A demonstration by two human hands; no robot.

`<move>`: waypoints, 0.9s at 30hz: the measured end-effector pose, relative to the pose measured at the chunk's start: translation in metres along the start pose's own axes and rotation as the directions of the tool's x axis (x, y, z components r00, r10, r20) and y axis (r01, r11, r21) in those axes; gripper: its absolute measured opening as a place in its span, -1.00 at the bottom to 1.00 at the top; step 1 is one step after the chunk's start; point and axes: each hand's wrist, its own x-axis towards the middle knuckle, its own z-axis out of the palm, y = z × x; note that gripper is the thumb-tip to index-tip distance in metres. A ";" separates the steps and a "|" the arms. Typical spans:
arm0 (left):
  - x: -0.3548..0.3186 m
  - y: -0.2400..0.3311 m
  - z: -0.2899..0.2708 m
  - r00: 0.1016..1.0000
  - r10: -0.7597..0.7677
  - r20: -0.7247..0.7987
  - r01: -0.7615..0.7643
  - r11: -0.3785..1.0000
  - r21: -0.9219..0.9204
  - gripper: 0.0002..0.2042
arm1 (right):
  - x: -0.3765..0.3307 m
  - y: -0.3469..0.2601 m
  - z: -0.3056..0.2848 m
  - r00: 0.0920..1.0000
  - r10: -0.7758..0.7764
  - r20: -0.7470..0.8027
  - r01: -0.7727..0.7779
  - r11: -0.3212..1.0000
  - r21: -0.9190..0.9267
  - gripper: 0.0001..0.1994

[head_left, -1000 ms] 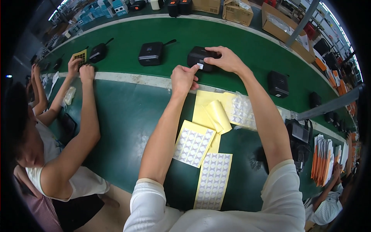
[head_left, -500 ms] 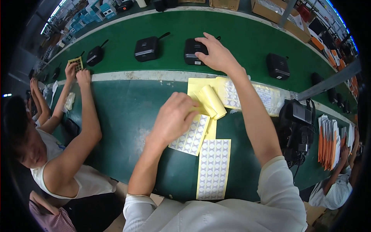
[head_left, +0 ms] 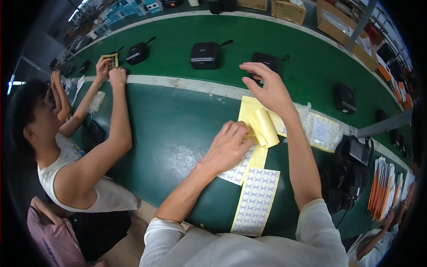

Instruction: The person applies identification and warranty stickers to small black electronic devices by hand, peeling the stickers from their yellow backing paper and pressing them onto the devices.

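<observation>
My right hand [head_left: 272,91] hangs with its fingers apart, just in front of a black boxy device [head_left: 266,58] with a strap and partly covering it. Nothing shows in that hand. My left hand [head_left: 227,147] is down at the top of a label sheet [head_left: 235,172], its fingers bent and closed on the sheet's upper part. Whether a single label is between the fingertips is hidden. A curled yellow backing sheet [head_left: 263,128] lies right beside these fingers. Nearer me, a second label sheet [head_left: 255,202] with rows of small printed labels lies flat.
More black devices [head_left: 205,55] stand along the green belt [head_left: 169,40]. Clear bags of labels [head_left: 322,129] lie right of my right forearm. Beyond are a black device with cables [head_left: 349,173] and orange-white packets [head_left: 383,189]. At left, a co-worker's hands [head_left: 111,73] hold a yellow sheet.
My right hand has come away from the black device and now hovers in front of it. My left hand has settled onto the label sheet. The whole view has shifted, moving things rightward.
</observation>
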 end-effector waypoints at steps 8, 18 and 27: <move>-0.012 0.005 0.009 0.996 -0.059 0.064 0.058 0.998 0.018 -0.83 | 0.000 0.002 -0.001 1.000 0.000 -0.010 0.002 0.986 0.169 -0.70; -0.011 0.006 0.015 0.990 -0.137 0.039 0.141 0.980 -0.143 -0.72 | -0.008 0.009 -0.004 0.997 0.078 -0.003 -0.076 0.979 0.188 -0.70; -0.009 -0.010 0.008 0.983 -0.183 0.021 0.185 0.974 -0.131 -0.77 | -0.002 0.001 -0.002 0.995 0.090 0.042 -0.096 0.982 0.160 -0.68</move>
